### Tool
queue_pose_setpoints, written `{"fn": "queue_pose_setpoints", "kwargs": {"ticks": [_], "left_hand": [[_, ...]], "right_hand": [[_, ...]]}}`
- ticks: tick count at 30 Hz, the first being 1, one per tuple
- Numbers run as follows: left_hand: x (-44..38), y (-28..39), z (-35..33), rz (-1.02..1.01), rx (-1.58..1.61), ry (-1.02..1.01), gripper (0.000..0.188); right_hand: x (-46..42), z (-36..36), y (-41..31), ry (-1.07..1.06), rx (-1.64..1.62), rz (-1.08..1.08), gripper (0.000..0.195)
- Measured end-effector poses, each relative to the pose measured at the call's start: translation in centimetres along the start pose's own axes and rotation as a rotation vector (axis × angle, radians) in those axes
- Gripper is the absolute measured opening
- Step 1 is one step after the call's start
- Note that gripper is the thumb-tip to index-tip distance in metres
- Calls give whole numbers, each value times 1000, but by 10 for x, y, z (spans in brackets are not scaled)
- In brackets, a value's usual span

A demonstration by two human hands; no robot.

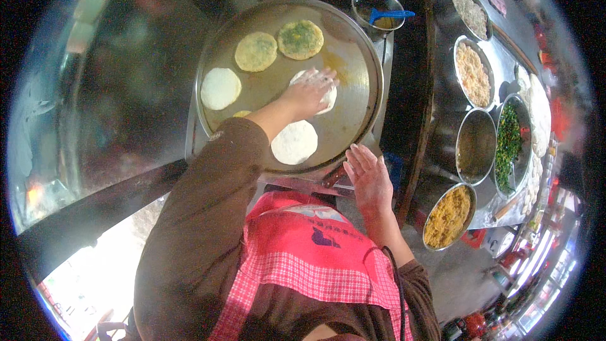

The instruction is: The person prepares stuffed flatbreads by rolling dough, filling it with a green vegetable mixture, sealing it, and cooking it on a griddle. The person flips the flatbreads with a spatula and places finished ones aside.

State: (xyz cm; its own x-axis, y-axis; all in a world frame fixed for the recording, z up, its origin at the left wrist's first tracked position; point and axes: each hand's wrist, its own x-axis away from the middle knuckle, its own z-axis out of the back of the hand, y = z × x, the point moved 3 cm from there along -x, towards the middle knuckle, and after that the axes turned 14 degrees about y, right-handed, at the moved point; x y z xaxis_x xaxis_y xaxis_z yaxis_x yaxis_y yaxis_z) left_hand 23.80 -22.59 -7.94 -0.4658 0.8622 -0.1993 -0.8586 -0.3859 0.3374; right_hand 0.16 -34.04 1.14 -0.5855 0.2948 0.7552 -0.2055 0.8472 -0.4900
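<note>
My left hand (310, 92) lies flat over a pale flatbread (327, 102) on a large round griddle (350, 137), hiding much of it. Below my left wrist sits another white flatbread (294, 143), and a third white round (221, 89) is at the griddle's left side. Two browned flatbreads, one greenish (300, 39) and one yellower (256, 51), lie toward the far side. My sleeve mostly covers a further yellowish piece (242, 113). Dusted with white, my right hand (369, 177) is held empty with straight fingers near the griddle's lower right rim.
A steel pot (378, 7) with a blue-handled utensil (390, 15) stands beyond the griddle. On the right-hand table, bowls hold chopped greens (509, 142), orange shreds (447, 218) and a pale orange filling (472, 75). Dough (539, 113) lies behind them. A metal panel (118, 80) rises at left.
</note>
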Motion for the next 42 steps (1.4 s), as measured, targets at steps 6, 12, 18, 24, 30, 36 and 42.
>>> {"fn": "queue_pose_setpoints", "kwargs": {"ticks": [6, 12, 18, 24, 30, 36, 42], "left_hand": [[-3, 16, -17, 362, 61, 143, 64], [-18, 18, -5, 135, -33, 132, 64], [-12, 17, 0, 247, 82, 71, 72], [-18, 14, 2, 317, -64, 42, 71], [-5, 32, 5, 328, 40, 89, 76], [9, 41, 28, 214, 142, 177, 72], [149, 64, 69, 238, 504, 214, 36]], "right_hand": [[0, 6, -7, 11, 12, -45, 54], [-1, 46, -12, 70, 9, -1, 55], [9, 69, -13, 93, 91, 90, 51], [61, 149, -26, 159, 873, 577, 39], [110, 223, -11, 519, 1233, 887, 46], [99, 252, 17, 775, 1313, 810, 56], [63, 272, 28, 760, 1536, 1026, 73]]}}
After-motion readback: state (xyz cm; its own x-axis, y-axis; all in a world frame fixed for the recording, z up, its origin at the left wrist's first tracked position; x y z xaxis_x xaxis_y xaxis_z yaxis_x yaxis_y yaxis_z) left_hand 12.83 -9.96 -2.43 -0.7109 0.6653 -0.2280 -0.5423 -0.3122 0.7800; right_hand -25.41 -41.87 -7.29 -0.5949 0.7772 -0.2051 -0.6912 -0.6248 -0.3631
